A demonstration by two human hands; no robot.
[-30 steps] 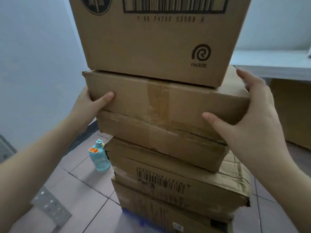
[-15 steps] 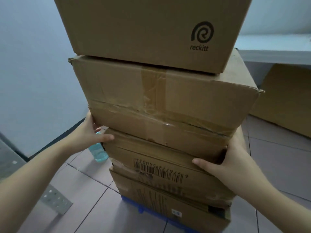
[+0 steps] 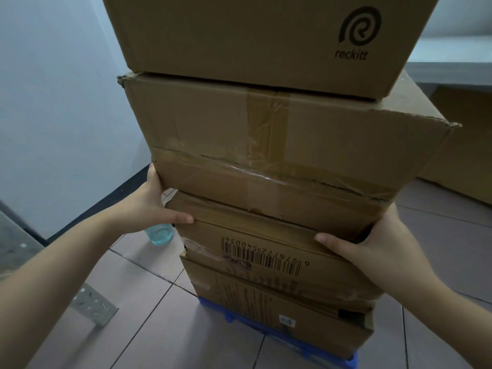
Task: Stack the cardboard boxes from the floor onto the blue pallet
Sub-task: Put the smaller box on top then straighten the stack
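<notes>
Four cardboard boxes stand stacked on the blue pallet [image 3: 234,316], of which only the front edge shows. From the top: a "reckitt" box [image 3: 253,35], a taped box [image 3: 213,129], a barcode box [image 3: 253,235] and a bottom box [image 3: 266,310]. My left hand [image 3: 151,206] clasps the barcode box's upper left corner, thumb on its front, just under the taped box. My right hand [image 3: 372,249] clasps its upper right corner the same way. The fingers of both hands are hidden behind the stack.
A teal bottle [image 3: 159,234] stands on the tiled floor left of the stack, partly behind my left hand. A perforated metal bracket [image 3: 93,304] lies at the lower left. Another cardboard box [image 3: 463,155] sits at the right under a pale ledge [image 3: 452,70]. A wall runs along the left.
Both hands have dropped from the taped box's sides to the barcode box's upper corners. The view has moved closer and lower on the stack.
</notes>
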